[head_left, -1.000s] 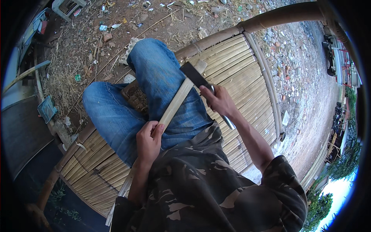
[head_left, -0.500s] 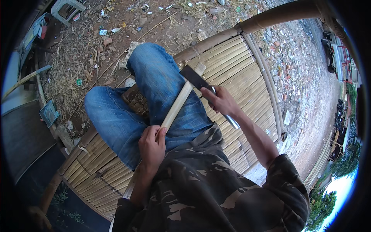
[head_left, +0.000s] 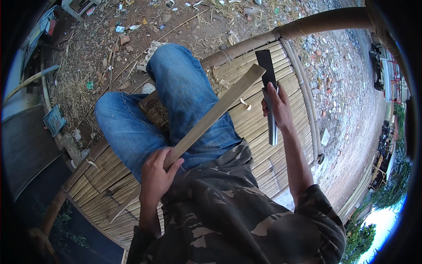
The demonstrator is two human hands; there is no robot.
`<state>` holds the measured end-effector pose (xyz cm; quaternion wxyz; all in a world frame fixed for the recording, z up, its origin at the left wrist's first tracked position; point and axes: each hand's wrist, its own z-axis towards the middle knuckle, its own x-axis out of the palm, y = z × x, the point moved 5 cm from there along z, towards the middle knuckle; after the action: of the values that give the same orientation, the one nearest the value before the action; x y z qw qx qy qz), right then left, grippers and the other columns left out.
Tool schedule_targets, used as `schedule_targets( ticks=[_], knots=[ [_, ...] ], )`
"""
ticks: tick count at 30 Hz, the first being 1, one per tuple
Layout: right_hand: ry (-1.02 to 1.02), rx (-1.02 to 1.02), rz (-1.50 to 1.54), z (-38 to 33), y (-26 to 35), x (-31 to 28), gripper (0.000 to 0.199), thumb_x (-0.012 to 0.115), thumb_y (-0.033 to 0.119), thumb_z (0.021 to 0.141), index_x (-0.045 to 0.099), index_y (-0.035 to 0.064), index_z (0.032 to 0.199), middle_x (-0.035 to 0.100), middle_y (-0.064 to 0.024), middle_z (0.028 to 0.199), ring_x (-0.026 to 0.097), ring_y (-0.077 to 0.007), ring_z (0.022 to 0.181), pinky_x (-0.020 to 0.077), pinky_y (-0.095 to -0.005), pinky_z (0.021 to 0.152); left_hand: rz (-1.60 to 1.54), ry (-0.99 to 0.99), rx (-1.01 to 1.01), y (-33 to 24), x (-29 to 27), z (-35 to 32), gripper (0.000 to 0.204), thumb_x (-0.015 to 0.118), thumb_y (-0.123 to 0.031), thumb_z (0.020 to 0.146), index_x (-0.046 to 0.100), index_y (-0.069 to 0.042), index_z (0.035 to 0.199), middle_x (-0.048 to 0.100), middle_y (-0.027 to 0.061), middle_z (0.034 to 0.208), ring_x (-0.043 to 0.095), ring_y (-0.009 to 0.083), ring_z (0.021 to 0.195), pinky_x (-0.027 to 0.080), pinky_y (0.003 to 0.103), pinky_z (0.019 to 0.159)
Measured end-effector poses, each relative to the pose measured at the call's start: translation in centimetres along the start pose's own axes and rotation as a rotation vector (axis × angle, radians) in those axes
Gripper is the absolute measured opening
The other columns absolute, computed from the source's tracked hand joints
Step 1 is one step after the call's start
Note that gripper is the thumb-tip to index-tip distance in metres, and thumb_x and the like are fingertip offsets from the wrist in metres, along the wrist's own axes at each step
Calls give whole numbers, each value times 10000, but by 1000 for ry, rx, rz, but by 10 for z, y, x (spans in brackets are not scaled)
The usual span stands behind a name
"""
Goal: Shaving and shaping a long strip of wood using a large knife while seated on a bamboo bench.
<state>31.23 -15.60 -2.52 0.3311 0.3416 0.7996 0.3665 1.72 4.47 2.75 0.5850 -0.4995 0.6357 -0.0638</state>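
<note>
My left hand point(head_left: 157, 176) is closed around a long, flat wooden strip point(head_left: 215, 115), which looks like bamboo. The strip slants up and to the right across my jeans, and its other end sticks out below my left forearm. In my right hand point(head_left: 278, 105) is a cleaver-like knife point(head_left: 265, 65) with a dark, broad blade and a shiny metal handle. The blade points away from me, close beside the strip's far end; whether they touch I cannot tell. Small pale shavings point(head_left: 247, 105) show just left of the knife handle.
I sit on a bamboo-slat bench point(head_left: 259, 163) edged by a thick bamboo rail point(head_left: 325, 27). My bent legs in jeans point(head_left: 182, 83) lie under the strip. Littered ground point(head_left: 110, 53) spreads beyond, with a plastic stool point(head_left: 79, 8) at the far left. Gravel point(head_left: 347, 110) lies to the right.
My right hand has moved the knife off the strip to the right and turned its blade away from me. The strip's far end has risen and swung right; my left hand shifted slightly left and nearer.
</note>
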Motion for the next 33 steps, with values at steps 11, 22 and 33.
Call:
schedule_targets(
  ticks=[11,22,33],
  knots=[
    [-121,-193,248,-18,16,0,377,433,430,1033,526,86,912,562,-54,615,538,-127,470,441,-255,433,88,-140,136,41,9,-8,243,693,-200,884,640,6,1001,646,123,797,611,315,695,464,415,628],
    [520,-187,-338,-10,-11,94,502,457,510,1000,545,21,929,515,-38,570,544,-114,478,426,-264,436,-225,28,113,28,38,57,261,625,-246,956,603,6,1019,610,161,675,613,261,580,446,374,517],
    [297,-21,-247,15,1,63,549,471,543,981,586,7,970,545,-40,579,556,-125,477,448,-282,448,-394,146,-44,29,35,57,307,571,-324,983,578,-17,965,588,155,597,624,319,542,448,388,508]
  ],
)
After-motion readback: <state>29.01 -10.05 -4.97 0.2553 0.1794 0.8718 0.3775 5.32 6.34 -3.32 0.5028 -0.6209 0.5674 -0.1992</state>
